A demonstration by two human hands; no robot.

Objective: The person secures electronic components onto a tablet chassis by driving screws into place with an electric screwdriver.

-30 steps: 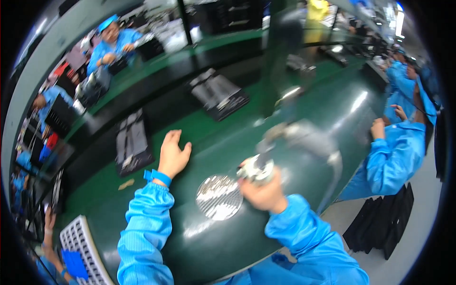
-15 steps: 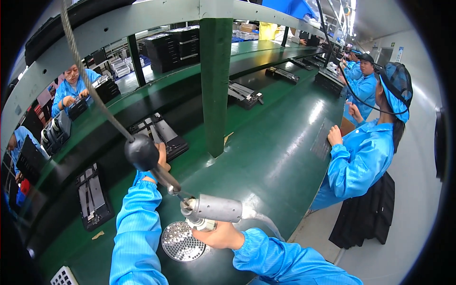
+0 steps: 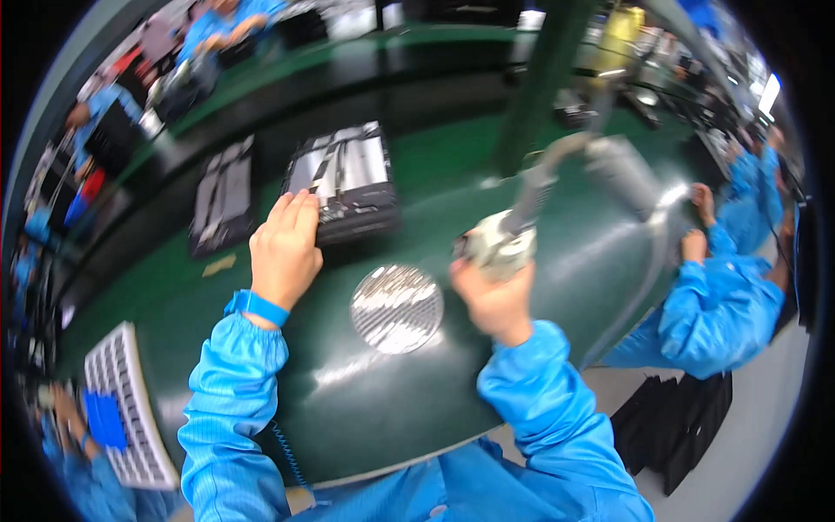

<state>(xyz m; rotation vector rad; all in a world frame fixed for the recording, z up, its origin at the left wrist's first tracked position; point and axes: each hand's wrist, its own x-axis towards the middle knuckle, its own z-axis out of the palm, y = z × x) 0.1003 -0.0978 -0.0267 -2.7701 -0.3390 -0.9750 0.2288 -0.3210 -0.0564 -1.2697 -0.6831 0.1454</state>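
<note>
My left hand [image 3: 285, 250] has its fingers closed over the near left corner of a flat black device casing [image 3: 357, 202] with silver panels inside. It lies on the green work surface. In my right hand [image 3: 497, 304] is a hanging power screwdriver [image 3: 513, 235], gripped around its pale lower body. Motion blur smears the tool, and its tip cannot be made out. Between my hands lies a round metal screw plate [image 3: 397, 309] with a shiny, dotted surface. A blue band circles my left wrist.
Another black casing [image 3: 223, 196] lies left of the held one. A green post [image 3: 544, 87] rises beyond the screwdriver. A white slotted tray [image 3: 130, 404] with a blue piece stands at the left. Co-workers in blue sit at right [image 3: 722, 313] and across the line.
My view has tilted down and swung left. My left hand and the casing have come nearer the screw plate. My right hand has carried the screwdriver from over the plate to its right.
</note>
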